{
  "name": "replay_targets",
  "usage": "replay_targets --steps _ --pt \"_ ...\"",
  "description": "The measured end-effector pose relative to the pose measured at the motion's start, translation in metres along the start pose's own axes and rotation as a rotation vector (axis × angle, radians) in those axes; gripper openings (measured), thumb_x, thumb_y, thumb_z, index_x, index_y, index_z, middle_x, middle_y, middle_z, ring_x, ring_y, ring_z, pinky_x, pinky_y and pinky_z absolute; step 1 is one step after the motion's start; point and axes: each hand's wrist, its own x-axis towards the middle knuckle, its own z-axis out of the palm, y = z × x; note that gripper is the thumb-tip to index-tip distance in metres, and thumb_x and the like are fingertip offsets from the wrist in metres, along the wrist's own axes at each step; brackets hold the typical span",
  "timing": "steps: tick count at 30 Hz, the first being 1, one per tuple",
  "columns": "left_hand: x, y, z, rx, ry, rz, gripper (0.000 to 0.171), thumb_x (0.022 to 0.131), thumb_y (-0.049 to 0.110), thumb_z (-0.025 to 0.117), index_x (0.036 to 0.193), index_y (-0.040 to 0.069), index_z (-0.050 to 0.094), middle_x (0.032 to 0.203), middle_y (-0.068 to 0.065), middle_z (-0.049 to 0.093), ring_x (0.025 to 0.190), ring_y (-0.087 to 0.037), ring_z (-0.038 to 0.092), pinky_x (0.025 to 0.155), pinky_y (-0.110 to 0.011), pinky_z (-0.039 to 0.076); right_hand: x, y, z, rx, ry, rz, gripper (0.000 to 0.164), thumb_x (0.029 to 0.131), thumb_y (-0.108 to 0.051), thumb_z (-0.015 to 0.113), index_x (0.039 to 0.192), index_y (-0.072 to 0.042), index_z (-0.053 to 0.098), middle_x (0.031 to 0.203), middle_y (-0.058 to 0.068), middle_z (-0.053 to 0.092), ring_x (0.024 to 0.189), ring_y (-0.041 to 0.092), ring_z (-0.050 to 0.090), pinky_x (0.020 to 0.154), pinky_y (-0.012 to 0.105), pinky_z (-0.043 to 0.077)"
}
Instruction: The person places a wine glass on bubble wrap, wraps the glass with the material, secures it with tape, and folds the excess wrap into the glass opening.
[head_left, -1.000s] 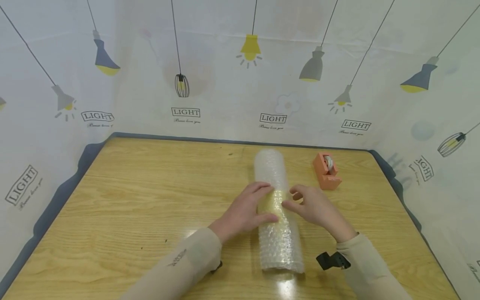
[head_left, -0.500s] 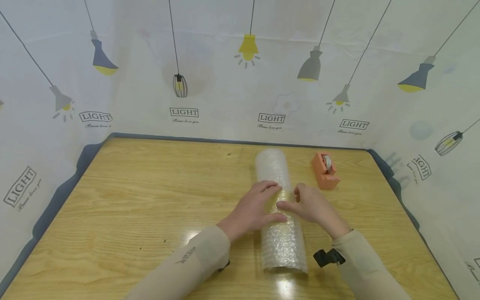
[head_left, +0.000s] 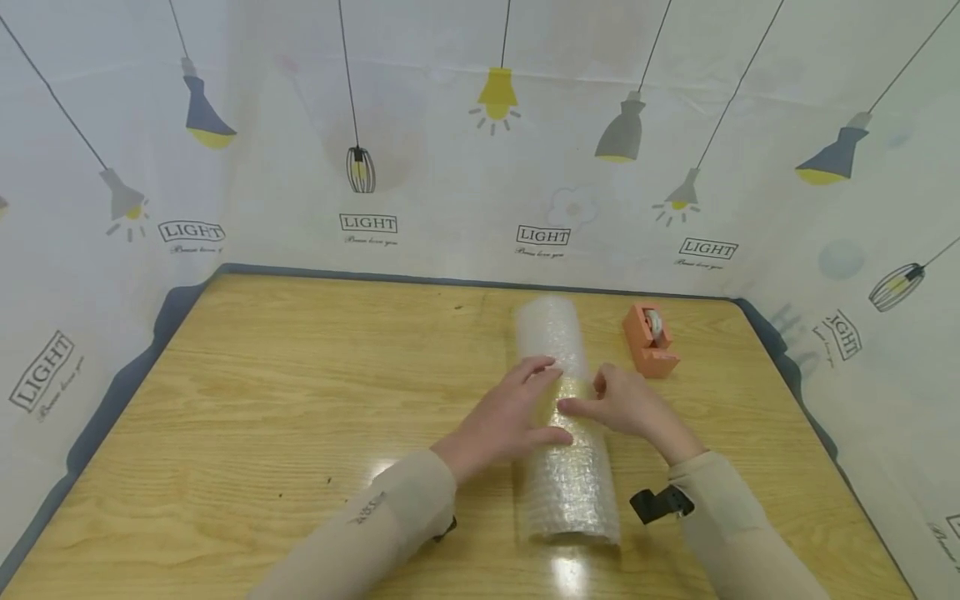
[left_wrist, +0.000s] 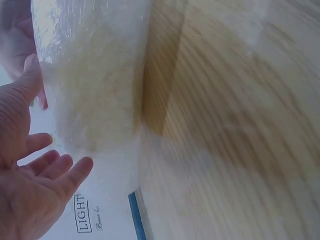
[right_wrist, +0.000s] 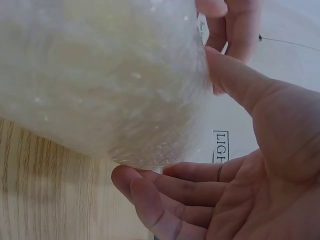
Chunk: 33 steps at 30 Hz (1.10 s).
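Note:
A long cylinder of clear bubble wrap point(head_left: 566, 487) lies on the wooden table, its length pointing away from me, with a pale yellow tint showing through its middle. My left hand point(head_left: 495, 421) rests on its left side, thumb and fingers spread over the top; the left wrist view shows these fingers loose, thumb tip at the wrap point(left_wrist: 95, 75). On the other side my right hand point(head_left: 630, 406) holds the wrap, thumb on top. In the right wrist view its curled fingers point(right_wrist: 185, 195) sit at the lower side of the wrap point(right_wrist: 100, 85).
An orange tape dispenser point(head_left: 649, 342) with a roll of tape stands at the back right, beyond my right hand. A white curtain point(head_left: 442, 167) printed with lamps surrounds the back and sides of the table point(head_left: 300, 375).
The bubble wrap cylinder has shifted slightly to the right. My left hand has moved right with it, and my right hand's fingers have drawn closer in against its side.

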Motion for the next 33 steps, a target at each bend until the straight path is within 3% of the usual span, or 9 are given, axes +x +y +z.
replay_targets --steps 8,13,21,25,33 --pt "-0.01 -0.016 -0.004 -0.105 -0.07 -0.079 0.103 0.079 0.051 0.085 0.161 0.012 0.036 0.164 -0.003 0.034 0.147 -0.025 0.042 0.12 -0.04 0.039 -0.001 0.014 -0.005 0.038 -0.025 -0.031 0.065 0.09 -0.055 0.075 0.109 0.006 0.06 0.095 0.016 0.07 0.077 0.021 0.067 0.063 0.035 0.056" --pt "-0.012 -0.016 -0.003 -0.123 -0.101 -0.106 0.105 0.076 0.045 0.088 0.161 0.012 0.035 0.164 -0.003 0.035 0.148 -0.025 0.04 0.121 -0.041 0.038 -0.003 0.018 -0.008 0.069 -0.046 -0.02 0.07 0.091 -0.054 0.074 0.118 0.009 0.06 0.11 0.025 0.069 0.081 0.024 0.07 0.068 0.039 0.061" --pt "-0.011 -0.014 -0.001 -0.113 -0.098 -0.111 0.108 0.074 0.043 0.089 0.161 0.01 0.035 0.163 -0.006 0.036 0.147 -0.027 0.041 0.121 -0.042 0.038 -0.007 0.018 -0.01 0.203 -0.095 0.024 0.078 0.093 -0.049 0.074 0.131 0.016 0.053 0.122 0.034 0.064 0.088 0.029 0.073 0.079 0.047 0.064" --pt "-0.012 -0.015 0.001 -0.111 -0.091 -0.12 0.108 0.073 0.044 0.089 0.161 0.011 0.035 0.163 -0.006 0.036 0.146 -0.027 0.042 0.12 -0.042 0.039 -0.008 0.018 -0.01 0.215 -0.096 0.033 0.081 0.093 -0.05 0.074 0.134 0.017 0.052 0.124 0.035 0.063 0.089 0.029 0.074 0.082 0.048 0.063" --pt "-0.019 -0.018 -0.004 -0.156 -0.071 -0.142 0.108 0.074 0.044 0.09 0.162 0.018 0.033 0.163 -0.003 0.036 0.145 -0.025 0.044 0.118 -0.046 0.042 -0.005 0.012 -0.001 0.275 -0.091 -0.007 0.069 0.094 -0.047 0.074 0.124 0.013 0.061 0.12 0.028 0.067 0.088 0.025 0.073 0.083 0.046 0.063"
